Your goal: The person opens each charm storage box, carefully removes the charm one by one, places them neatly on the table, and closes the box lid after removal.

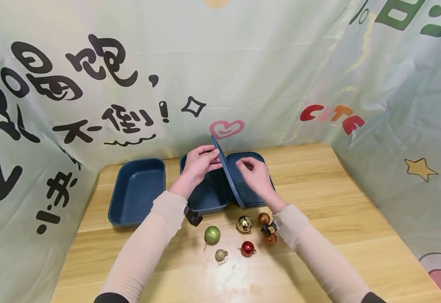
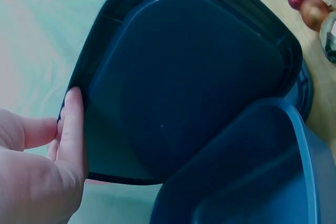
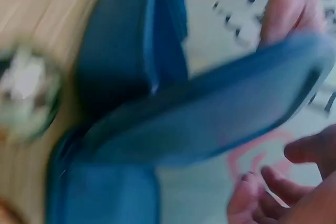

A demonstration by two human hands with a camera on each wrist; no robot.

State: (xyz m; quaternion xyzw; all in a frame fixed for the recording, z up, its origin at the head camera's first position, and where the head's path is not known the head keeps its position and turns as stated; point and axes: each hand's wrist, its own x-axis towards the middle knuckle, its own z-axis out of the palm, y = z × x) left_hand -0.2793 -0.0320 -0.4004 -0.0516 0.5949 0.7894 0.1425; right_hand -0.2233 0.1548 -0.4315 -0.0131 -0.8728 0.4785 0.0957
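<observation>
My left hand [image 1: 201,162] pinches the edge of a dark blue lid [image 1: 226,174] between thumb and fingers. The lid stands tilted on edge beside the middle blue container [image 1: 209,191], whose inside shows in part. In the left wrist view the underside of the lid [image 2: 178,82] faces the camera. My right hand [image 1: 253,174] hovers to the right of the lid with fingers loosely bent, holding nothing. Below that hand lies a shallow blue piece [image 1: 256,197], partly hidden; whether it is a lid or a tray I cannot tell.
Another blue container [image 1: 137,191] stands at the left. Several baubles lie in front: green [image 1: 212,235], small gold [image 1: 220,255], shiny gold [image 1: 244,224], red [image 1: 247,248] and copper [image 1: 264,218]. A printed cloth [image 1: 265,84] hangs behind the wooden table [image 1: 311,185].
</observation>
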